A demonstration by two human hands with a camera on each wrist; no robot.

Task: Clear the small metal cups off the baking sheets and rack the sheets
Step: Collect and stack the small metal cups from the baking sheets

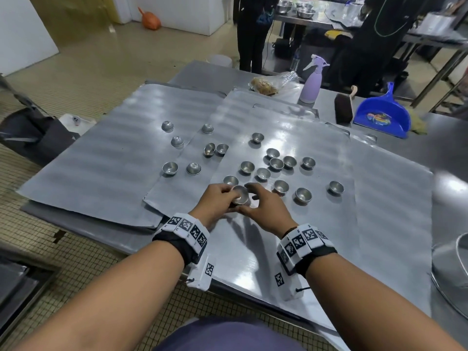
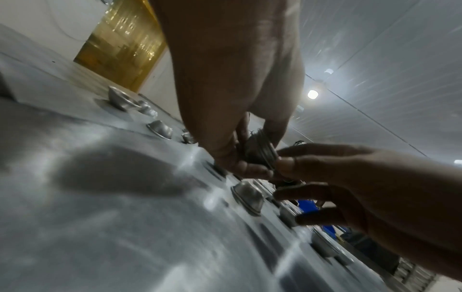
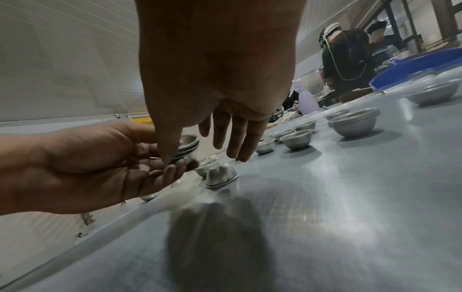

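Several small metal cups [image 1: 303,195] lie scattered over overlapping baking sheets [image 1: 114,160] on a steel table, some upright, some upside down [image 1: 167,126]. My left hand [image 1: 228,197] grips a short stack of nested cups [image 1: 240,196] just above the near middle sheet [image 1: 253,262]. In the left wrist view, its fingers [image 2: 240,166] curl round the stack [image 2: 261,151]. My right hand [image 1: 253,202] is against the stack from the right. In the right wrist view, its thumb touches the stack's rim [image 3: 188,147] while its fingers [image 3: 225,134] hang straight beside it.
Behind the sheets stand a purple spray bottle [image 1: 312,84], a brush [image 1: 344,107], a blue dustpan [image 1: 382,115] and a bag of food [image 1: 268,84]. A large metal bowl [image 1: 453,264] sits at the right edge. People [image 1: 250,29] stand by the far tables. The table's left edge drops to tiled floor.
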